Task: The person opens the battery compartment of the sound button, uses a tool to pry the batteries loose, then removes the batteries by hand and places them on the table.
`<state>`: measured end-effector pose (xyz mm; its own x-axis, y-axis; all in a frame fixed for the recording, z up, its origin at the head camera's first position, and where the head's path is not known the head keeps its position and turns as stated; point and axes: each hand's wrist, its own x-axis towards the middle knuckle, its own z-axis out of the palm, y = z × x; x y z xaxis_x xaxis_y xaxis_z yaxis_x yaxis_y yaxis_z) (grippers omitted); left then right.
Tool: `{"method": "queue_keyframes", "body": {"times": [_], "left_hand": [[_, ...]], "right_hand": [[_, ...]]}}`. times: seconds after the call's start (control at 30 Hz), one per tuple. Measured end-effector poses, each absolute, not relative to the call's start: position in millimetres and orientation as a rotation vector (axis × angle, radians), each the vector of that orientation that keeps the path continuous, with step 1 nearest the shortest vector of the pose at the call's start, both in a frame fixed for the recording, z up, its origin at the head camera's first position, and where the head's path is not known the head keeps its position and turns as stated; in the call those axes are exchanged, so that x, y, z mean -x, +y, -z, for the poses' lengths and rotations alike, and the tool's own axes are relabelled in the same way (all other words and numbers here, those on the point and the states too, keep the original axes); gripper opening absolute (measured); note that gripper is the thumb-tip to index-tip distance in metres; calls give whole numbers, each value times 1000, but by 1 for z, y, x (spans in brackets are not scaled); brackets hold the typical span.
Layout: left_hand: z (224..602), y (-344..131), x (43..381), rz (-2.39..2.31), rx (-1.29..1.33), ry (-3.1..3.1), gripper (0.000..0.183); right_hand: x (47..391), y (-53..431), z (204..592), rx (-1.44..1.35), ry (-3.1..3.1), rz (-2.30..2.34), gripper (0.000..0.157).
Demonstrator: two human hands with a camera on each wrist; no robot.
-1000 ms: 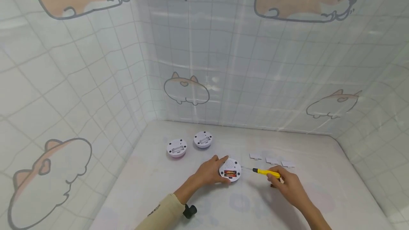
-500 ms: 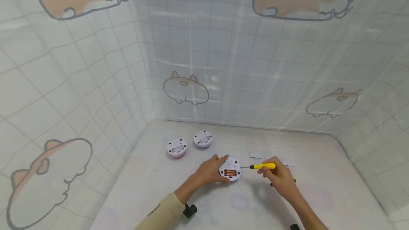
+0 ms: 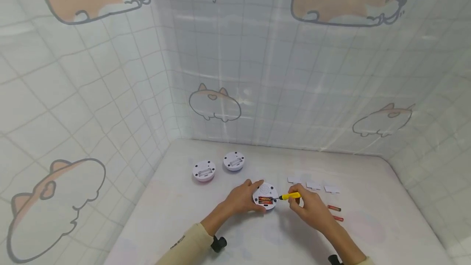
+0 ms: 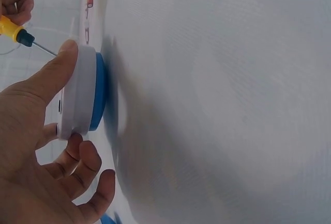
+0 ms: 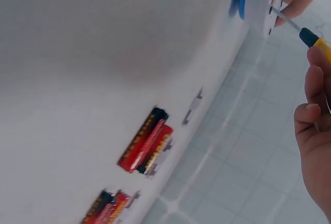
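Note:
A round white battery-powered device [image 3: 264, 189] lies upturned on the table, with red batteries [image 3: 265, 200] in its uncovered compartment. Its underside part is blue in the left wrist view, where the white body [image 4: 84, 89] stands out. My left hand [image 3: 243, 196] grips it by the rim, thumb on one side and fingers on the other. Between thumb and fingers, my right hand [image 3: 312, 208] holds a yellow-handled screwdriver [image 3: 293, 196]. The screwdriver's tip reaches the device's face at the right end of the battery compartment; exact contact is too small to tell.
Two similar white devices [image 3: 204, 171] sit at the back left, compartments uncovered. Three small white covers [image 3: 313, 185] lie in a row behind my right hand. Loose red batteries [image 5: 145, 142] lie right of that hand. A patterned wall [image 3: 257, 105] rises behind the table.
My right hand has moved left with the screwdriver, bringing its tip from beside the device to the compartment's edge. Loose batteries have come into view. The left hand keeps its grip.

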<state>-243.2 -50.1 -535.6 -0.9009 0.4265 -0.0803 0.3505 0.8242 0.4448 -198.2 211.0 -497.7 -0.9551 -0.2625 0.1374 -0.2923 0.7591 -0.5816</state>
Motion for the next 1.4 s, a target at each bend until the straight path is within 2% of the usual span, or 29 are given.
{"method": "queue_keyframes", "body": {"times": [0.23,0.63,0.83,1.03,1.4], "left_hand": [[537,-52,244,-683,-618,2826,100],[537,-53,246,-671,-619,2798,79],[539,-54,247,-709,-599,2812,69],[538,-56,249,-732,-609,2831,70],[538,-57,248,-786,-596,2812,70]], "right_hand": [[197,198,489,-551,-2914,-814,19],[196,195,492,-750,-2812,-546,24],[201,201,497,-552,-2884,-900,21],[207,215,511,-369,-2818,-1269,15],[212,227,523,-146,-2721,-1736,24]]}}
